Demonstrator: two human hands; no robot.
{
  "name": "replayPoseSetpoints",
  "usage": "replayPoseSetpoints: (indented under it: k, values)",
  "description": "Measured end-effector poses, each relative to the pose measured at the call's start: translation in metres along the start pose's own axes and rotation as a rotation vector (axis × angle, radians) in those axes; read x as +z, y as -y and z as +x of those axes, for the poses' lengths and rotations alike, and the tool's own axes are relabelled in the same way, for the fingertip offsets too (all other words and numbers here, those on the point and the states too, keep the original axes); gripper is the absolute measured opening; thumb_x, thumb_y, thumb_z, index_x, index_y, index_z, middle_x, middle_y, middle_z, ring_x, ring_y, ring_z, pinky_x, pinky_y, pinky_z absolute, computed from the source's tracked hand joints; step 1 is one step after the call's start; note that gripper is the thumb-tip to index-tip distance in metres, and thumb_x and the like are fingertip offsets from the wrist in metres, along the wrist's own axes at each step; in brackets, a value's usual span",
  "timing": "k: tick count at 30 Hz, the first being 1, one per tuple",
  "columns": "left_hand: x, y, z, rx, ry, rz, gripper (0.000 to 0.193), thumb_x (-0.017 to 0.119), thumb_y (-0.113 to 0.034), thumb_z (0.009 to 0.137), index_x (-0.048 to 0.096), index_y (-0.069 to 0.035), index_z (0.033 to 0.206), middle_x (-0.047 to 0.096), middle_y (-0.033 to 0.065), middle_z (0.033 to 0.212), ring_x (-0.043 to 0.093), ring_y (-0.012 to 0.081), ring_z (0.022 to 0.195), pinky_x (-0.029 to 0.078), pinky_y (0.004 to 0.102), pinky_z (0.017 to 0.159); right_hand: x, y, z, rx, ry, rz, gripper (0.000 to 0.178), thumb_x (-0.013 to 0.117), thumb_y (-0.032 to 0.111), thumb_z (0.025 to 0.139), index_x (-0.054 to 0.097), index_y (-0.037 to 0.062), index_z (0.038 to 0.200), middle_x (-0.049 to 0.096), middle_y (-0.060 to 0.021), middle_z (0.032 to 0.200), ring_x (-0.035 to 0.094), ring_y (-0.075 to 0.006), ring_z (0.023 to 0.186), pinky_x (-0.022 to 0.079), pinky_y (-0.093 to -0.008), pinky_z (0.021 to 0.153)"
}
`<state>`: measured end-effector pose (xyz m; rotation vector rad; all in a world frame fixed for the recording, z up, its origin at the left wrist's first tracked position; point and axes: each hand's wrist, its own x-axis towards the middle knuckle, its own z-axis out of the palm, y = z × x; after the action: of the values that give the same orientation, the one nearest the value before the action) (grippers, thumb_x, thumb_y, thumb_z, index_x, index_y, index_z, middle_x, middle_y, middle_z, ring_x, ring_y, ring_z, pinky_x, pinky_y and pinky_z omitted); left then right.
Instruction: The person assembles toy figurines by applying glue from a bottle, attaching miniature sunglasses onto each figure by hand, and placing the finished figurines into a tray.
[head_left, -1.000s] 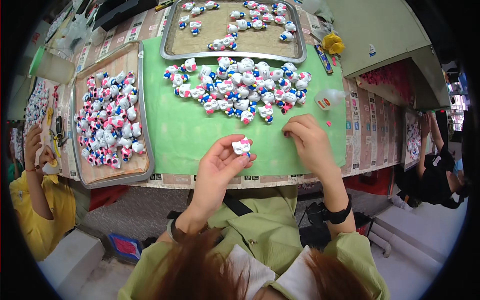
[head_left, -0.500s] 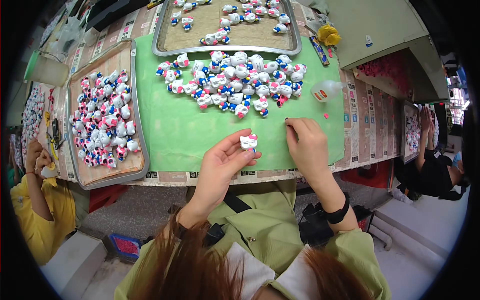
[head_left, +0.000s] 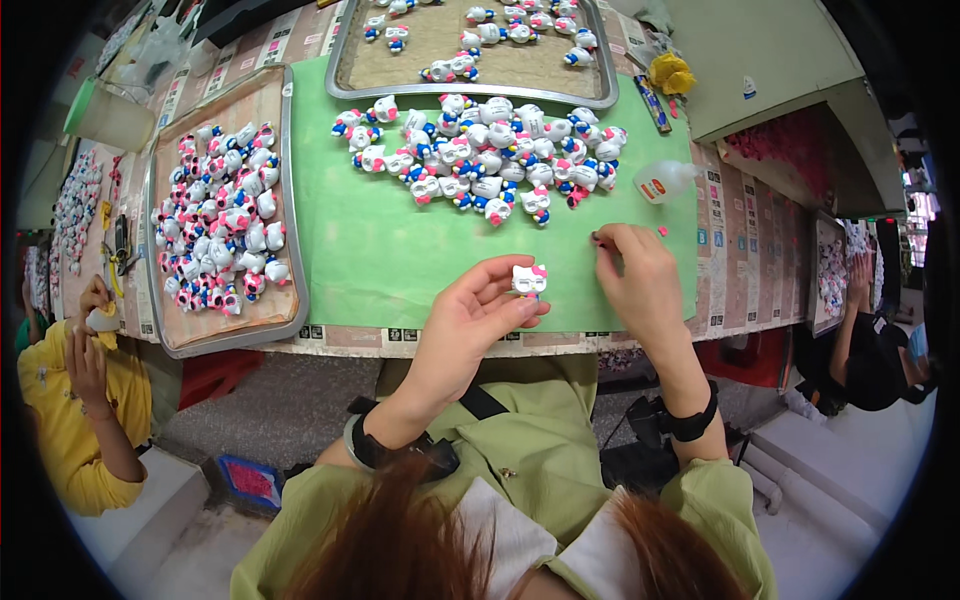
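Observation:
My left hand (head_left: 465, 320) is closed round a small white cat figurine (head_left: 528, 279) with a pink bow, held face up above the green mat (head_left: 380, 280). To its right, my right hand (head_left: 643, 272) hovers over the mat with thumb and forefinger pinched. A tiny dark speck shows at those fingertips; what it is I cannot make out. Beyond both hands lies a heap of cat figurines (head_left: 490, 160) in white, blue and pink. A small pink piece (head_left: 663, 231) rests on the mat near my right hand, below a clear squeeze bottle (head_left: 665, 181) lying tilted.
At left, a metal tray (head_left: 300, 290) holds many pink-and-white figurines. Another metal tray (head_left: 470, 97) with figurines stands at the back. A narrow tube (head_left: 652, 103) and a yellow flower-like object (head_left: 671, 73) lie back right. People sit at both sides, one in a yellow shirt (head_left: 65, 400).
Both hands sit slightly further right in the picture, as does the whole table scene. The left still holds the figurine. The person in yellow has raised a hand.

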<state>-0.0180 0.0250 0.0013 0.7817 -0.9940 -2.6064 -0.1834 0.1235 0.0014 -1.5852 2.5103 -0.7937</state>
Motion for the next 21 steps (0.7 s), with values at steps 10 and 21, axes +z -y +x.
replayPoseSetpoints:
  k: [10,21]
  values:
    - [0.003,0.007,0.002,0.051,0.038,0.015,0.036,0.051,0.000,0.079,0.038,0.005,0.113,0.050,0.0097,0.104,0.053,0.0124,0.091,0.045,0.0236,0.079,-0.011,0.040,-0.011,-0.373,-0.096,0.256,0.026,0.056,-0.008,0.058,0.059,-0.0003,0.083,0.058,-0.0104,0.078,0.056,-0.0242,0.071,0.046,-0.0317,0.059]
    - [0.008,-0.004,-0.005,0.071,0.020,0.142,0.036,0.051,0.003,0.078,0.042,0.005,0.114,0.052,0.0105,0.104,0.051,0.0125,0.094,0.044,0.0244,0.080,-0.010,0.042,-0.015,-0.363,-0.077,0.294,0.036,0.058,-0.006,0.054,0.061,0.0045,0.088,0.054,-0.0098,0.088,0.052,-0.0255,0.074,0.044,-0.0325,0.063]
